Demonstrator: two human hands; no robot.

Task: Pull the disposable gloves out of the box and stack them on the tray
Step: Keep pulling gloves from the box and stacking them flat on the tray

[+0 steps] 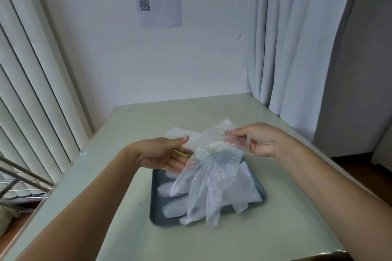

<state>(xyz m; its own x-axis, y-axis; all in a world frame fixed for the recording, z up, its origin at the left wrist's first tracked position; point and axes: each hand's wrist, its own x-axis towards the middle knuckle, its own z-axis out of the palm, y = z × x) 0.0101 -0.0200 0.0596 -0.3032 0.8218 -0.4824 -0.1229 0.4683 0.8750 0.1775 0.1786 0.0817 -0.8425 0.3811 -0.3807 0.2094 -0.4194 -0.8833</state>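
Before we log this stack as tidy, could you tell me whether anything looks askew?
Yes: the held glove hangs with fingertips past the tray's near edge, and the gloves beneath lie fanned rather than squared.

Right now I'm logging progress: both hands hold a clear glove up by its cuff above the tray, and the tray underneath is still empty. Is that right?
Not quite. The left hand and right hand do hold the clear glove up by its cuff above the tray, but the tray is not empty: the head view shows a stack of gloves already lying on it.
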